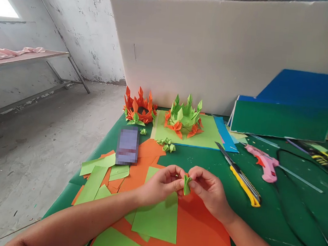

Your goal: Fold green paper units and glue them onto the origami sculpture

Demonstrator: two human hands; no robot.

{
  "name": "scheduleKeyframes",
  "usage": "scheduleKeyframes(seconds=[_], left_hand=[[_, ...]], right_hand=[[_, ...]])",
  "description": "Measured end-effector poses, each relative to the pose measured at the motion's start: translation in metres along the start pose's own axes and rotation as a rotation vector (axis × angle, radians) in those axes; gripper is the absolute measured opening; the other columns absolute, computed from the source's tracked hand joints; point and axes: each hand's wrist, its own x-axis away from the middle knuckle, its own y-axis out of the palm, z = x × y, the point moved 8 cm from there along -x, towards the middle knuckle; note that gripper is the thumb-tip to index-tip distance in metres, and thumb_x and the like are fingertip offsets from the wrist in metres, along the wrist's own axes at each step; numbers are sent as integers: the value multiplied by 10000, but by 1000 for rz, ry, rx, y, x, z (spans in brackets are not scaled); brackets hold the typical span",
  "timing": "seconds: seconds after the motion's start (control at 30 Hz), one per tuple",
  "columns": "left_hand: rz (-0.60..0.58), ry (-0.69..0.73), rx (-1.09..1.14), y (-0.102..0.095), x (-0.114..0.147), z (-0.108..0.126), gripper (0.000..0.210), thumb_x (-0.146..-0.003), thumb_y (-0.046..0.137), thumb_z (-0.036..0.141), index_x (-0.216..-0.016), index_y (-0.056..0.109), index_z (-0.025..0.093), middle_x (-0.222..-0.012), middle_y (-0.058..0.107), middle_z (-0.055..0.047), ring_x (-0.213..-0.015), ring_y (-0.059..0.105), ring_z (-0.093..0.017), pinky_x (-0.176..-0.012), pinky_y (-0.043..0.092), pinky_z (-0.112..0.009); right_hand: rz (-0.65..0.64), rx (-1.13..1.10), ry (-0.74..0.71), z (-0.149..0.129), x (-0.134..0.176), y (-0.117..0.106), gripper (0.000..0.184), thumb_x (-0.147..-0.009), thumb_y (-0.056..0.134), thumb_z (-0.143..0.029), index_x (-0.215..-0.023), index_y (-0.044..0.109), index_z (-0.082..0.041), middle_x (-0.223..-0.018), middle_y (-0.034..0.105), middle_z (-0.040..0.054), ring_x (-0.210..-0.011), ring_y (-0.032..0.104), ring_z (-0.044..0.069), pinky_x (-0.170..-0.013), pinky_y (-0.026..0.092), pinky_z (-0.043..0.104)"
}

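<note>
Between my two hands is a small folded piece of green paper (187, 185), held above the orange and green sheets. My left hand (165, 183) pinches its left side with thumb and fingers. On the other side, my right hand (210, 189) grips it the same way. Beneath them lie a green paper sheet (157, 219) and a large orange sheet (202, 235). Several small folded green paper pieces (168, 143) sit just beyond my hands. Farther back stand an orange paper crown (138, 107) and a green paper crown (185, 113) with orange paper flowers around its base.
A yellow utility knife (243, 183) and a pink glue gun (264, 161) with a black cord lie to the right. Left of my hands are paper scraps (92, 184) and a blurred rectangular object (127, 146). A large white board (202, 53) stands behind the green table.
</note>
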Motion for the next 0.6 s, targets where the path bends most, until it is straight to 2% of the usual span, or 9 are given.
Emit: scheduleKeyframes(seconds=[0.13,0.33,0.6], left_hand=[[6,-38,41,-3,-1,-2,320,-762,701,428,-822,545,155,-792,568,-14,-651,558,-104,-643,481,-269],[141,73,67,-12,-1,5,212,-748,738,307,-736,600,147,-918,529,-17,-780,551,-103,-724,461,-252],[152,171,19,-13,0,13,131,-795,691,257,-765,618,151,-878,583,-33,-783,574,-115,-741,473,-271]], right_hand=[[18,-33,15,3,0,-1,88,-866,622,-254,-799,574,-223,-797,499,-12,-717,486,109,-632,432,217],[66,-66,67,9,1,-4,58,-845,655,-256,-822,610,-228,-825,547,-8,-720,514,100,-644,454,206],[76,-143,206,18,-2,-4,98,-784,724,-291,-804,651,-228,-741,578,-25,-645,502,78,-593,435,184]])
